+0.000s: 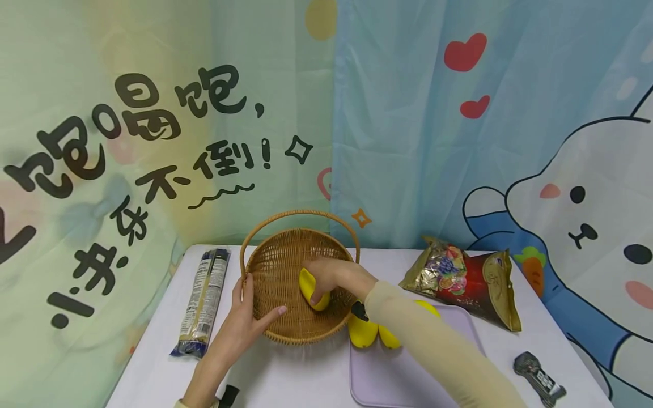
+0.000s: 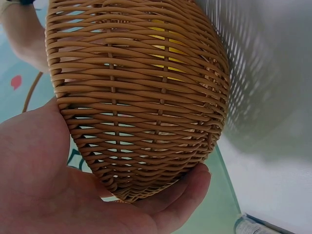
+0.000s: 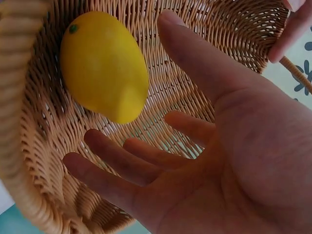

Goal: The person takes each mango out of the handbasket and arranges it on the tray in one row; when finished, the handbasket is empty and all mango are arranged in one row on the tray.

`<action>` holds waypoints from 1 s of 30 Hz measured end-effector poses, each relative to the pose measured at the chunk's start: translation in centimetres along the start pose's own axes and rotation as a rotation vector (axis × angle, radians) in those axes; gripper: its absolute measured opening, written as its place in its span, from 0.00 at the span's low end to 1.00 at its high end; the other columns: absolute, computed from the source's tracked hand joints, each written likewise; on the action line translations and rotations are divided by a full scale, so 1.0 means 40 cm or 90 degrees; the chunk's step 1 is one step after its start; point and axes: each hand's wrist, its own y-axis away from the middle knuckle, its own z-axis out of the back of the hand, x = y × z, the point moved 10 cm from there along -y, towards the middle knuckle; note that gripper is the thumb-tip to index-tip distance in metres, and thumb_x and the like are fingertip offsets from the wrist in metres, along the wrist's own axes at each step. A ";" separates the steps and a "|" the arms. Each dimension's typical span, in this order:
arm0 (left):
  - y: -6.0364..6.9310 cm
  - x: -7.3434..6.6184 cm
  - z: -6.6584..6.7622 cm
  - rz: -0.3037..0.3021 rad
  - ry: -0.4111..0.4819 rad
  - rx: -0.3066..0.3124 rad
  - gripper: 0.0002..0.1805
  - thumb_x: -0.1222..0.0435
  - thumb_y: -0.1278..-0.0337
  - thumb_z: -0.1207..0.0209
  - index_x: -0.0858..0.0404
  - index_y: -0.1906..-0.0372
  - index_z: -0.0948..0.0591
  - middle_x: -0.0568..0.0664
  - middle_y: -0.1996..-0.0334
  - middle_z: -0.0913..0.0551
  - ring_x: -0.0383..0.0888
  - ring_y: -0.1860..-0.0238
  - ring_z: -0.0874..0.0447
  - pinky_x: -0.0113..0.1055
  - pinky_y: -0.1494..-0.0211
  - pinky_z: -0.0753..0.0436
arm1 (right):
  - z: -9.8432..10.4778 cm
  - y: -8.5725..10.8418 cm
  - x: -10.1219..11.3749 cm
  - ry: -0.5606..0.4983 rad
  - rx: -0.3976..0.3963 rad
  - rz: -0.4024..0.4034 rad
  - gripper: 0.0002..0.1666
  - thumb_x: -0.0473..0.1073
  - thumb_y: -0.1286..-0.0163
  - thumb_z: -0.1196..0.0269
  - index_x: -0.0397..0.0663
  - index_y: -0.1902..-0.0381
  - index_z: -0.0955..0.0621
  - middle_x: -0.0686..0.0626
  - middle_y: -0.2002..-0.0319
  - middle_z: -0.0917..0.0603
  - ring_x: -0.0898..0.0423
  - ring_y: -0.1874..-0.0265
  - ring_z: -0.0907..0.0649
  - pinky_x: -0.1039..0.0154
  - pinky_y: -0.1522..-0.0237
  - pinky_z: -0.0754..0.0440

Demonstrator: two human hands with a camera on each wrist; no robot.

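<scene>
A round wicker basket [image 1: 275, 260] with an arched handle stands tilted on the white table. My left hand [image 1: 246, 317] grips its left side, thumb over the rim and fingers behind the weave, as the left wrist view shows. Inside the basket lies a yellow mango [image 3: 105, 68] with a green stem spot. My right hand [image 3: 190, 165] reaches into the basket beside the mango; its fingers are spread and apart from the fruit in the right wrist view. More yellow mangoes [image 1: 363, 333] sit on a lilac tray [image 1: 403, 385], partly hidden by the right sleeve.
Left of the basket lies a long plastic-wrapped packet [image 1: 204, 300]. At the back right is a red and gold snack bag [image 1: 474, 280]. A small dark bone-shaped packet [image 1: 539, 378] rests near the table's right edge. Printed curtains [image 1: 398, 141] hang behind the table.
</scene>
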 end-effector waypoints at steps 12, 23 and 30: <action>0.003 -0.004 0.002 -0.006 -0.001 -0.007 0.64 0.35 0.41 0.38 0.62 0.18 0.64 0.65 0.19 0.67 0.70 0.34 0.27 0.54 0.39 0.19 | -0.030 -0.025 -0.013 0.008 0.024 -0.036 0.58 0.52 0.43 0.22 0.62 0.20 0.40 0.47 0.22 0.35 0.47 0.24 0.34 0.45 0.26 0.33; 0.000 -0.002 0.005 -0.014 -0.001 -0.018 0.66 0.34 0.42 0.39 0.63 0.18 0.63 0.65 0.19 0.66 0.70 0.35 0.26 0.53 0.41 0.18 | -0.040 -0.040 -0.004 0.013 0.042 -0.033 0.58 0.50 0.42 0.22 0.63 0.19 0.41 0.48 0.24 0.32 0.49 0.27 0.30 0.48 0.29 0.28; -0.002 0.000 0.002 -0.006 0.001 -0.014 0.65 0.34 0.42 0.38 0.63 0.18 0.63 0.65 0.19 0.66 0.70 0.34 0.27 0.53 0.41 0.18 | -0.052 -0.050 0.002 0.004 0.046 -0.034 0.60 0.48 0.42 0.22 0.67 0.19 0.42 0.48 0.23 0.33 0.49 0.27 0.30 0.47 0.30 0.27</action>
